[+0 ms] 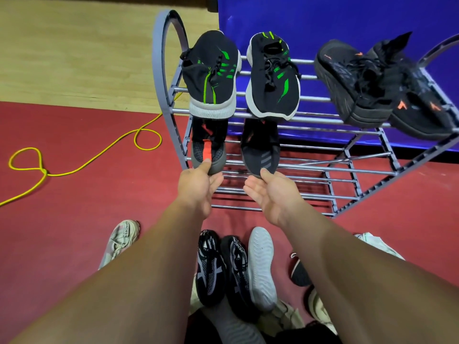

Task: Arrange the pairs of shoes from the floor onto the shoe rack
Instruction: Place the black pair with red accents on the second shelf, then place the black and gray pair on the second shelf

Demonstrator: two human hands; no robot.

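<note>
Just below the middle of the frame, the orange-striped shoe and the grey-striped shoe lie side by side at the front of the shoe rack's second shelf, toes toward the camera. The left hand pinches the first by its toe, thumb on top and fingers curled beneath. The right hand, palm up, grips the second the same way. Both forearms reach up from the bottom edge.

On the top shelf a green-striped pair stands at left, and an orange-marked pair leans tilted at upper right. On the red floor at the bottom lie a patterned pair and a white-soled shoe. A yellow cable loops at left.
</note>
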